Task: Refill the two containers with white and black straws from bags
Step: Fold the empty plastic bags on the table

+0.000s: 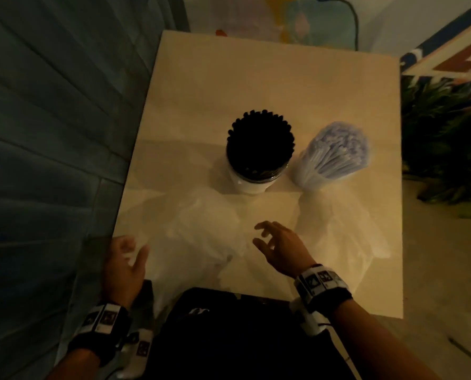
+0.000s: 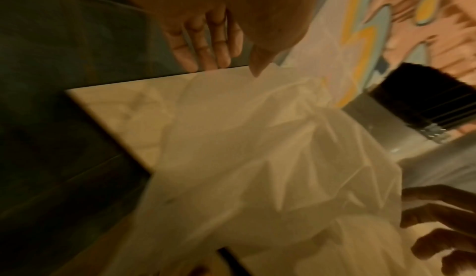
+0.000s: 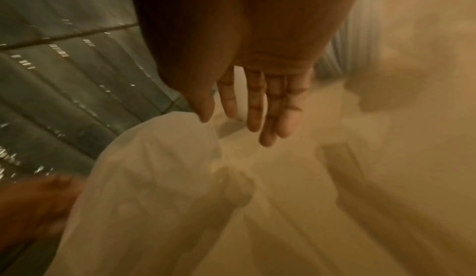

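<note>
Two containers stand mid-table: one packed with black straws (image 1: 260, 148) and, to its right, one packed with white straws (image 1: 335, 153). Two crumpled clear plastic bags lie in front of them, one at the left (image 1: 195, 237) and one at the right (image 1: 344, 231). My left hand (image 1: 127, 256) hovers at the table's near left edge, fingers straight, beside the left bag (image 2: 257, 158). My right hand (image 1: 275, 239) hovers between the bags with fingers spread and holds nothing. In the right wrist view its fingers (image 3: 257, 105) point down over the table, beside the left bag (image 3: 159, 178).
The beige table (image 1: 270, 86) has bare surface behind the containers. A dark slatted wall (image 1: 50, 133) runs along the left. A green plant (image 1: 448, 138) stands off the right edge. A black garment (image 1: 228, 338) lies at the near edge.
</note>
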### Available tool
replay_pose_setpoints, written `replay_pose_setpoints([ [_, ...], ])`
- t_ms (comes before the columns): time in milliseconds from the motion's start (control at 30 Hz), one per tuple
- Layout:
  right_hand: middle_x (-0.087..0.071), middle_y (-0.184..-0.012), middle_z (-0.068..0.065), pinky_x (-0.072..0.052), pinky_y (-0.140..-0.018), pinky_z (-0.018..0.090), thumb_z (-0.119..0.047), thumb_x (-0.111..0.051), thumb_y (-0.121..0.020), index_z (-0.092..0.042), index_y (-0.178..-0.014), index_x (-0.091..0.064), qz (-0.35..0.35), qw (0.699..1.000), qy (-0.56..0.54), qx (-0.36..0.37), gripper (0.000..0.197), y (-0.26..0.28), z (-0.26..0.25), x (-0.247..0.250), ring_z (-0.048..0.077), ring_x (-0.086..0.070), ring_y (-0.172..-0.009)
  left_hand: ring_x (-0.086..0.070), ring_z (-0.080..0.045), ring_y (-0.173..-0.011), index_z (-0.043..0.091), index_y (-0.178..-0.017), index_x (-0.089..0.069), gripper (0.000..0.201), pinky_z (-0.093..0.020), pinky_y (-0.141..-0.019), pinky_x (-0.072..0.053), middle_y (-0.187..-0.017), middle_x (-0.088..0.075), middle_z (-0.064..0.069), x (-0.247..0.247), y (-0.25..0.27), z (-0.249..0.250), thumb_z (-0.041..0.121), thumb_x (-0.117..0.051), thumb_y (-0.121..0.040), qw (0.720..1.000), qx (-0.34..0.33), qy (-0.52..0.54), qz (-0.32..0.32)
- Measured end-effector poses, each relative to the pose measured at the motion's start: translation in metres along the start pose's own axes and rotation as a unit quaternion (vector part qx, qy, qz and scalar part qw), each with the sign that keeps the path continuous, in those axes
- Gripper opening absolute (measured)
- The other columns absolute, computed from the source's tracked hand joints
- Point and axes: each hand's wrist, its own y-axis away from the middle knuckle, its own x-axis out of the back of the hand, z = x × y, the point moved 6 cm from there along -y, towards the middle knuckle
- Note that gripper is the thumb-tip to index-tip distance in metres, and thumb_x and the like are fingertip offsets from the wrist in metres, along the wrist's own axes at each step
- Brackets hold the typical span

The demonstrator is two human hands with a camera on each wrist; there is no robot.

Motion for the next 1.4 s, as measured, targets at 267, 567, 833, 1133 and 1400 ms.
replay_pose_setpoints([
  [267,-0.060,-0.131,-0.003,-0.058,-0.087,0.037,-0.059,-0.060,-0.090,-0.048,-0.143,-0.037,-0.133,0.975,-0.167,-0.056,0.059,-0.012,0.000,-0.038,0.011,-0.074,-0.085,-0.061,-0.040,-0.103,0.005,-0.102,-0.061,0.032,-0.051,-0.095,-0.047,-0.105,-0.064,-0.018,-0.004,0.065,-0.133,0.035,-0.054,-0.098,0.951,0.286,-0.022,-0.113],
  [567,-0.071,-0.102,0.016,-0.059,-0.069,0.041,-0.025,-0.061,-0.099,-0.017,-0.116,-0.057,-0.101,0.953,-0.257,-0.128,0.019,-0.025,-0.026,-0.055,0.032,-0.072,-0.075,-0.059,0.001,-0.070,0.023,-0.077,-0.062,0.023,-0.017,-0.069,-0.046,-0.066,-0.066,0.019,-0.027,0.108,-0.101,0.010,-0.058,-0.096,0.894,0.230,0.022,-0.383],
  [833,-0.064,-0.069,0.013,-0.054,-0.053,0.026,-0.002,-0.063,-0.095,-0.004,-0.086,-0.064,0.008,0.958,-0.255,-0.132,0.008,-0.015,-0.034,-0.054,0.016,-0.063,-0.051,-0.055,-0.015,-0.055,0.010,-0.073,-0.056,0.033,-0.021,-0.053,-0.045,-0.059,-0.059,-0.003,-0.004,0.084,-0.116,-0.014,-0.044,-0.093,0.921,0.265,0.100,-0.268],
  [1133,-0.067,-0.078,0.010,-0.057,-0.072,0.041,-0.008,-0.064,-0.093,-0.010,-0.089,-0.060,-0.066,0.968,-0.053,-0.237,0.006,0.038,0.027,-0.061,0.024,-0.065,-0.066,-0.053,-0.034,-0.100,0.007,-0.104,-0.048,0.008,-0.052,-0.087,-0.050,-0.111,-0.050,-0.011,0.022,0.058,-0.091,0.010,-0.042,-0.101,0.934,0.290,0.190,-0.083],
  [1400,-0.062,-0.112,-0.004,-0.056,-0.082,0.032,-0.025,-0.058,-0.097,-0.022,-0.119,-0.058,0.094,0.988,0.079,0.098,0.022,0.021,-0.111,0.017,0.008,-0.059,-0.092,-0.049,-0.024,-0.066,0.010,-0.101,-0.043,0.023,-0.037,-0.058,-0.041,-0.077,-0.050,-0.004,0.062,0.060,0.033,0.030,-0.033,-0.098,0.987,-0.157,0.004,-0.047],
])
